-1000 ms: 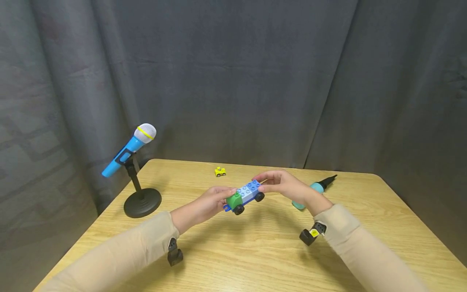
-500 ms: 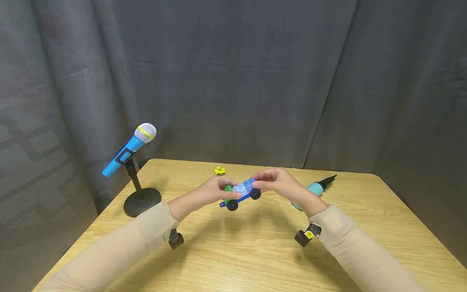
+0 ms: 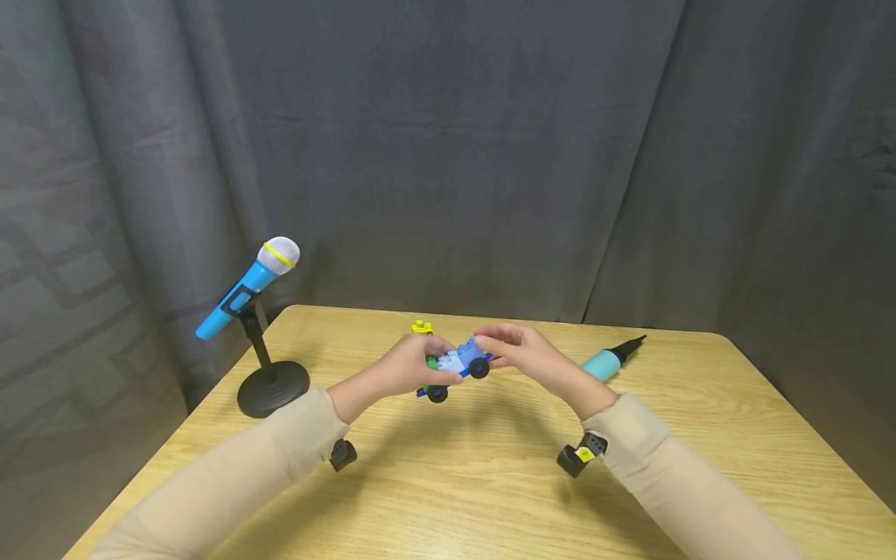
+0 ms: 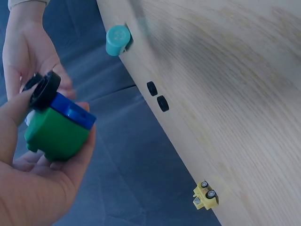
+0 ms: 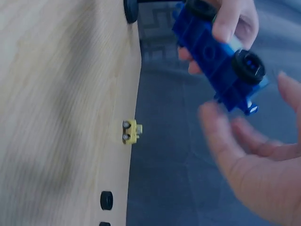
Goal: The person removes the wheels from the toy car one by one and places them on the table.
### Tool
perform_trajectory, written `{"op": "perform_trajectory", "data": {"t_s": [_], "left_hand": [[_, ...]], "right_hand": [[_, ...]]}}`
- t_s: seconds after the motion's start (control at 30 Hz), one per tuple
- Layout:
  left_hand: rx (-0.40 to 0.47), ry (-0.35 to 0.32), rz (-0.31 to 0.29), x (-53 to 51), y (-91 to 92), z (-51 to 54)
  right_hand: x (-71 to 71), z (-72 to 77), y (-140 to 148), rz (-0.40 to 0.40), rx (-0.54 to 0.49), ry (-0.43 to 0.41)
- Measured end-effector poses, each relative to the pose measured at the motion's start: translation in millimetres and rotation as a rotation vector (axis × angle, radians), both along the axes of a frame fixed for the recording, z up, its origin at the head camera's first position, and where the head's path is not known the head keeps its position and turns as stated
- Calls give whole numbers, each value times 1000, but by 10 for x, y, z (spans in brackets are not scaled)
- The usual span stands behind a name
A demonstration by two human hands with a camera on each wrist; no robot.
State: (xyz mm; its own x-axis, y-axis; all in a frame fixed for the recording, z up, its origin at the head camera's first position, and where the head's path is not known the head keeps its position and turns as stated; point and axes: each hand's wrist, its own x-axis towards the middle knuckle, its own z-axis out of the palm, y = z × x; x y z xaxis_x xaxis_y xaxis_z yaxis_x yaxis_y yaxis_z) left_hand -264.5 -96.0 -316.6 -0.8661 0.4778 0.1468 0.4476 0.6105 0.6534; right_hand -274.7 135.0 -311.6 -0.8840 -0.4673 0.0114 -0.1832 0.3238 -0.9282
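A toy car of building bricks (image 3: 462, 358), with a green front, pale blue and blue studded blocks, a dark blue base and black wheels, is held above the table. My left hand (image 3: 406, 364) grips its green end, thumb along the near side. In the left wrist view, the green block (image 4: 59, 134) lies within my left hand's fingers. My right hand (image 3: 523, 354) is at the other end. In the right wrist view, my right hand's fingers (image 5: 225, 146) are spread around the car's end (image 5: 235, 96), with a gap beside one finger.
On the wooden table (image 3: 448, 482) stand a blue microphone (image 3: 245, 288) on a black stand at left, and a small yellow toy car (image 3: 421, 327) behind my left hand. A turquoise cylinder with a black tip (image 3: 603, 364) lies at right. Two small black wheels (image 4: 156, 96) sit near the far edge.
The toy car has moved slightly left and tilted so its side faces me. My left hand has shifted its hold farther over the green end. My right hand has moved left.
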Motion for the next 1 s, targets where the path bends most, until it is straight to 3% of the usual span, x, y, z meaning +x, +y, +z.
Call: {"op": "perform_trajectory", "data": {"t_s": [0.13,0.23,0.37,0.6,0.77,1.0], "left_hand": [[9,37,38,-21,1,-13],[25,43,65,-39,-4,-36],[47,24,97,-56,-7,-83],[78,1,137,-26,15,-112],[74,19,118,4,28,-114],[43,23,102,-23,23,-116]], "right_hand": [[33,-3,-9,42,-57,-119],[62,-33,-28,93,-88,-154],[96,-96,-68,106,-105,-103],[124,-159,-168,-32,-108,-27],[119,-204,-217,-115,-92,46],[106,-229,-271,-166,-75,138]]}}
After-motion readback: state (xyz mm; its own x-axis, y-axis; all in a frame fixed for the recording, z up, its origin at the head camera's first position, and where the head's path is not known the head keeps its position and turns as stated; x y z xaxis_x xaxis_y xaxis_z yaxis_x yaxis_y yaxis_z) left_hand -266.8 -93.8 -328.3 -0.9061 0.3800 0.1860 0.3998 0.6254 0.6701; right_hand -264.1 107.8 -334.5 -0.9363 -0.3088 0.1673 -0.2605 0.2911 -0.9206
